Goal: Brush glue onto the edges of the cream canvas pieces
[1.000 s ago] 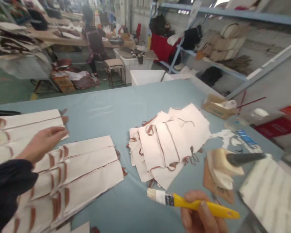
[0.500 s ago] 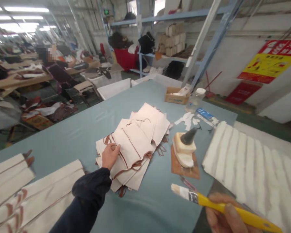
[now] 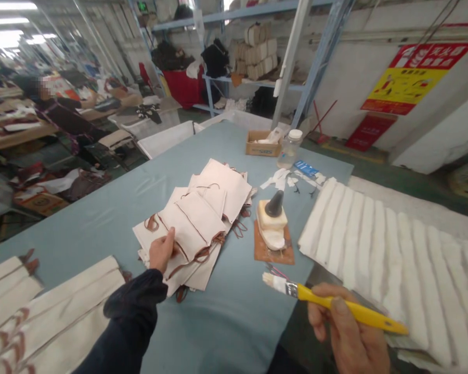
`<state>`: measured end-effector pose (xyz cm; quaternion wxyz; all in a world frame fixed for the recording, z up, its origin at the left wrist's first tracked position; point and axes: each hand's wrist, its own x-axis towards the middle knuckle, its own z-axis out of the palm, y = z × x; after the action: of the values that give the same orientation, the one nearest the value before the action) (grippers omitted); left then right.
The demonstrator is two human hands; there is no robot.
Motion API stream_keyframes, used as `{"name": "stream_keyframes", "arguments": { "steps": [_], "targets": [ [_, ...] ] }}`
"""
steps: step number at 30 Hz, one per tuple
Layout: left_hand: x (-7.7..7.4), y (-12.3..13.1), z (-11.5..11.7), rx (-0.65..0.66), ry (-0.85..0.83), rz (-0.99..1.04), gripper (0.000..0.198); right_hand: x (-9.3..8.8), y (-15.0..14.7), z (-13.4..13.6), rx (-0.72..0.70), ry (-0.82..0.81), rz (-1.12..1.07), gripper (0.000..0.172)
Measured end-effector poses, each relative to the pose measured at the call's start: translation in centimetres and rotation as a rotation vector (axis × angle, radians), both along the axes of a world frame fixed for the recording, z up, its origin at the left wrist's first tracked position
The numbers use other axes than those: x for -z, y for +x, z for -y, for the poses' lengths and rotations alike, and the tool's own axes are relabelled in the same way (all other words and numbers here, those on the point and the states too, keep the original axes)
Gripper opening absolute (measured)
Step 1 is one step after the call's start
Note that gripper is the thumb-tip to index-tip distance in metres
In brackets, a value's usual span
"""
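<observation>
A loose pile of cream fabric pieces [image 3: 197, 213] with brown trim and straps lies mid-table. My left hand [image 3: 161, 252] is closed at the near left edge of the top folded piece, thumb above and fingers partly hidden beneath. At the lower right, my right hand [image 3: 349, 332] grips a flat paintbrush [image 3: 310, 294] by its yellow handle, held above the table edge with pale, coated bristles pointing left. Beyond the bristles stands a cream-coloured container [image 3: 272, 223] with a black cone on top, set on a brown board [image 3: 260, 252]. Small pink-handled snips [image 3: 276, 271] lie near the bristles.
Rows of cream fabric [image 3: 74, 306] lie at the near left. White padded strips [image 3: 359, 234] are lined up on the right. Farther back are a cardboard box [image 3: 263, 149], a clear jar [image 3: 288, 150] and white scraps [image 3: 276, 179]. A person [image 3: 62, 111] sits at far left.
My view has turned slightly right, so the table things appear farther left. My right hand shows more fully with the brush. My left hand keeps its place at the fabric edge.
</observation>
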<state>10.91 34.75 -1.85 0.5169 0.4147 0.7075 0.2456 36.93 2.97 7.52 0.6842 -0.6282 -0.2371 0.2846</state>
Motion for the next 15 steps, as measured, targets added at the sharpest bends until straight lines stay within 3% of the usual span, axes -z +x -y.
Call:
{"name": "stream_keyframes", "arguments": {
  "steps": [4,6,8,11,15],
  "targets": [
    [3.2,1.0,8.2,-0.133,-0.195,0.223,0.036,-0.4,-0.4,0.5,0.079,-0.068,-0.016,0.034],
    [4.5,1.2,10.4,-0.250,-0.196,0.306,0.037,-0.7,-0.9,0.4,0.106,-0.088,-0.027,0.033],
    [5.1,1.0,10.4,-0.365,-0.149,0.378,0.038,-1.0,-1.3,0.3,0.097,-0.080,-0.029,0.033],
    [5.1,0.7,8.2,-0.496,-0.088,0.469,0.039,-1.0,-2.0,0.1,0.071,-0.059,-0.034,0.032],
    [5.1,1.2,7.0,-0.598,-0.131,0.524,0.040,-1.0,-3.0,0.0,0.046,-0.048,-0.060,0.033]
  ]
}}
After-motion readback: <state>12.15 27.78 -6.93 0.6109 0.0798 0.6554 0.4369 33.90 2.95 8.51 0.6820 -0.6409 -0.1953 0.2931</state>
